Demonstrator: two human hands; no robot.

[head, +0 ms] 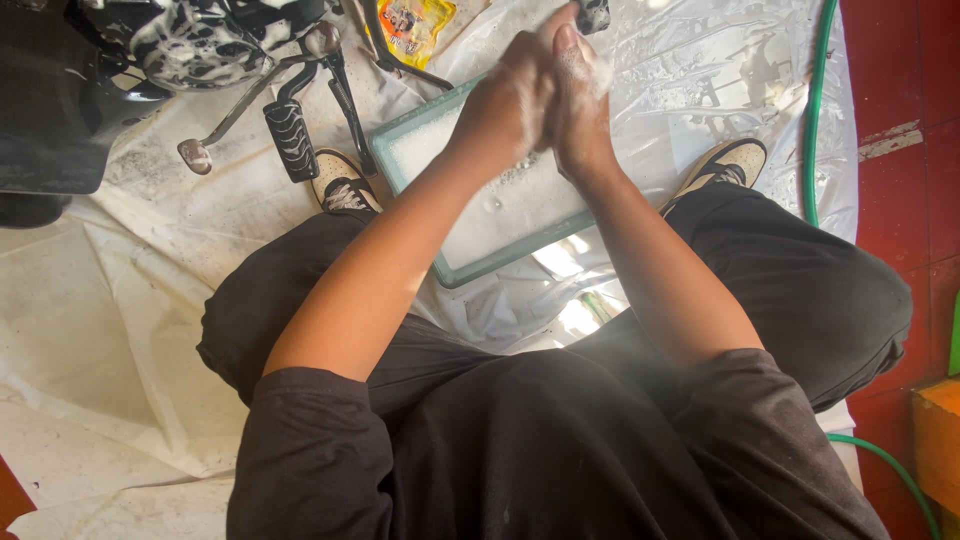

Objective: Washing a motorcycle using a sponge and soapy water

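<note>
A white plastic sheet (150, 300) is spread over the floor under a soapy motorcycle (190, 40), cut off far left, and above a foam-filled tray (480, 215) the left hand (510, 105) and right hand (580, 110) are pressed together, lathered fingers closed, anything between them hidden.

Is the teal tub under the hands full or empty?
Full: white suds cover the tub nearly to its rim, beneath the foamy left hand and right hand.
</note>
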